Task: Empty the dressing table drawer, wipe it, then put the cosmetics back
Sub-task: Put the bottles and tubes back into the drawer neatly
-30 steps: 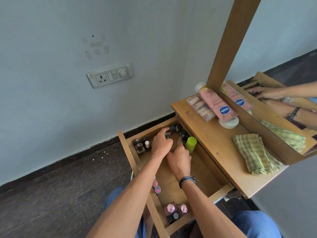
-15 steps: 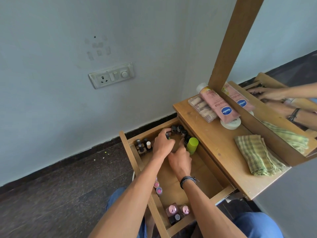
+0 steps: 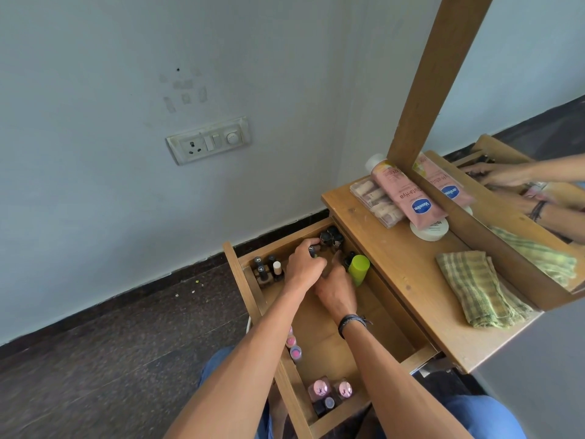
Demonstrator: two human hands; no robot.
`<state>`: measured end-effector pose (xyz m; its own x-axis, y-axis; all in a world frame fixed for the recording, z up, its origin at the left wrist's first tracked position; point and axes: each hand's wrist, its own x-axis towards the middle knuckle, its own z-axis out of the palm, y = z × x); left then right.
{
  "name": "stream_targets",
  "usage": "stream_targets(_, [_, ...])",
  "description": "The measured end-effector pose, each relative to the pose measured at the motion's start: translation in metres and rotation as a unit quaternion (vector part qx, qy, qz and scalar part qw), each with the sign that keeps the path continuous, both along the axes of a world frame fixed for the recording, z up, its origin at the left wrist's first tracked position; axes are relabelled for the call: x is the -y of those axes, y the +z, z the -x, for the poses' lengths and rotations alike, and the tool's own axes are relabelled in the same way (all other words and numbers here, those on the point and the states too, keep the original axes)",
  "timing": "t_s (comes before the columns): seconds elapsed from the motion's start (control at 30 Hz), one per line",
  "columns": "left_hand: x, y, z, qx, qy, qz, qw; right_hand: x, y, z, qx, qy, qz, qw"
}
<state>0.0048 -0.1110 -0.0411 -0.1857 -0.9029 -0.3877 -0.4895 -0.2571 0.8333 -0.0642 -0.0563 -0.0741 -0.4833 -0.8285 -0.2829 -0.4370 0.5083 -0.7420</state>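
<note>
Two hands at work in the open drawer [image 3: 332, 343], both reaching to its 12 o'clock end, probably for the thickest cluster of cosmetics there. Most likely mid-emptying rather than refilling, judging by the cloth [image 3: 478, 289]: folded, unused-looking, on the tabletop [image 3: 395, 264] at 3 o'clock of the hands, well apart from the drawer yet within reach for the wipe. Out of the way at 2 o'clock, against the mirror: lotion tube [image 3: 408, 198], lying over a clear box [image 3: 375, 198] and a white jar [image 3: 430, 231].

Left hand [image 3: 305, 264]: fingers curled, pinching a small dark bottle [image 3: 313, 249] at the fingertips, just beside the dark bottles [image 3: 330, 237] grouped upright at 1 o'clock in the far corner. Gripped from above, likely for a straight lift without knocking the neighbours.

Right hand [image 3: 335, 289]: at 4 o'clock of the left, touching or nearly so, back turned to the camera, fingers bent down toward the drawer floor between the dark bottles and the green tube [image 3: 359, 269] at 2 o'clock. Cannot tell whether holding anything, with fingertips hidden. Placed close perhaps to steady the cluster or take the next piece.

Yet to clear: corner bottles [image 3: 269, 270] upright at 9 o'clock of the left hand, pink pots [image 3: 294, 346] by the left wall at 6 o'clock, pink-capped bottles [image 3: 330, 389] in the near corner, farther toward 6 o'clock
</note>
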Motion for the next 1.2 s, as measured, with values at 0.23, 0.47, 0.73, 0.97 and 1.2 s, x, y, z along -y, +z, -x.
stream_targets(0.23, [-0.001,-0.001,0.000,-0.004,-0.003,0.010,1.000,-0.004,0.008,0.000,-0.008,0.016,0.017,1.000])
stream_targets(0.47, [-0.005,0.002,-0.004,-0.020,0.019,0.076,0.997,-0.030,0.027,0.007,-0.070,0.066,-0.052,0.994])
stream_targets(0.73, [-0.033,0.014,-0.004,0.032,-0.003,0.531,0.847,-0.069,0.033,0.045,-0.056,0.031,-0.117,0.991])
stream_targets(0.97, [-0.058,0.005,0.021,0.065,-0.096,0.368,0.923,-0.076,0.029,0.053,-0.014,0.012,-0.098,0.995])
stream_targets(1.2, [-0.046,0.000,0.027,0.121,-0.129,0.113,0.978,-0.075,0.031,0.048,0.030,0.010,-0.028,0.999])
